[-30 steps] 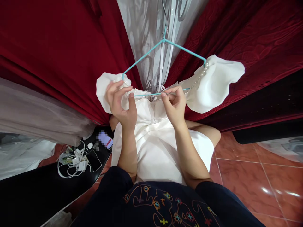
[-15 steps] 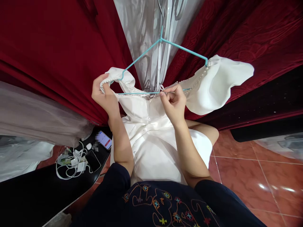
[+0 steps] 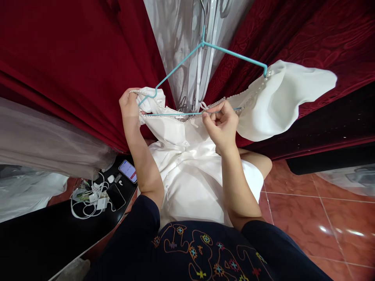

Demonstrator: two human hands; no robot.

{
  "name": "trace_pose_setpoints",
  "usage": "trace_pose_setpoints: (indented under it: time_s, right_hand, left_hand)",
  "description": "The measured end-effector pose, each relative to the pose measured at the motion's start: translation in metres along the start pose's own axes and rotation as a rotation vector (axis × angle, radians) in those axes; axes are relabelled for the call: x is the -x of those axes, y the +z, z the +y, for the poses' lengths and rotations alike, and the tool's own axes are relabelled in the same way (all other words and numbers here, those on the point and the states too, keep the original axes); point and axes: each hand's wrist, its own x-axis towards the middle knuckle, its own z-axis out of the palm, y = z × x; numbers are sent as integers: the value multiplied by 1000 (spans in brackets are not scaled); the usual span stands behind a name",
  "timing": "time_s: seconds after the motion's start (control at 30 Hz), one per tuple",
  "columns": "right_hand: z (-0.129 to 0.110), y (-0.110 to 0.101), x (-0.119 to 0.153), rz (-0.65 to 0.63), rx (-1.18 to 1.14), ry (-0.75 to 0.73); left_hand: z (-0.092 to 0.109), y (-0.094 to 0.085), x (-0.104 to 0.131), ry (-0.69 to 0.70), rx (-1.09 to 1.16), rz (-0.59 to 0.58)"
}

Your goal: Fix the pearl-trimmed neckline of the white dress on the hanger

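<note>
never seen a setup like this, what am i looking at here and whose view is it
There is no machine here: these are a person's own bare hands, seen from a camera worn on the head, looking forward and down. That is why the arms reach away from the bottom edge. A white dress drapes over the lap, with a blue hanger at its top. The right hand pinches the hanger's lower bar. The left hand is at a pearl-edged shoulder, its fingers mostly hidden. On the black surface to the left lie a lit phone, a dark phone and tangled white cables.
</note>
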Motion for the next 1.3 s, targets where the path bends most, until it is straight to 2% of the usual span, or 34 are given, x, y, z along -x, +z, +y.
trace_pose_setpoints:
  time_s: [0.17, 0.23, 0.3, 0.4, 0.47, 0.53, 0.6, 0.7, 0.8, 0.87, 0.97, 1.13, 1.2, 1.3]
  right_hand:
    - [0, -4, -2, 8, -7, -4]
    - [-1, -5, -2, 1, -2, 4]
    - [-1, -3, -2, -4, -4, 21]
    - [-2, 4, 0, -33, -28, 56]
    - [-4, 11, 2, -58, -49, 71]
    - [-5, 17, 3, -63, -72, 73]
    - [-5, 20, 3, -51, -90, 66]
    - [-4, 20, 2, -34, -90, 58]
    - [-3, 17, 1, -29, -87, 48]
    - [-2, 15, 1, -31, -90, 33]
    - [-3, 16, 1, -24, -99, 16]
    - [-10, 19, 0, -20, -19, 1]
    - [-15, 16, -1, 52, 44, -45]
    - [-20, 5, -4, 308, 170, -168]
  left_hand:
    - [-13, -3, -10, -39, -37, -174]
    - [-22, -10, -10, 8, -46, -141]
    - [-33, -20, -6, 94, -59, -39]
    - [-49, -38, 10, 252, -121, 59]
    - [-57, -47, 26, 298, -188, 37]
    - [-59, -49, 42, 304, -243, -62]
    - [-56, -44, 55, 286, -231, -210]
    - [-44, -28, 69, 280, -101, -437]
    - [-33, -8, 82, 321, 41, -554]
    - [-27, 5, 94, 330, 153, -542]
    - [-22, 22, 112, 283, 307, -451]
    - [-20, 37, 121, 225, 336, -309]
    - [-18, 38, 120, 215, 324, -269]
    - [-14, 37, 120, 205, 314, -246]
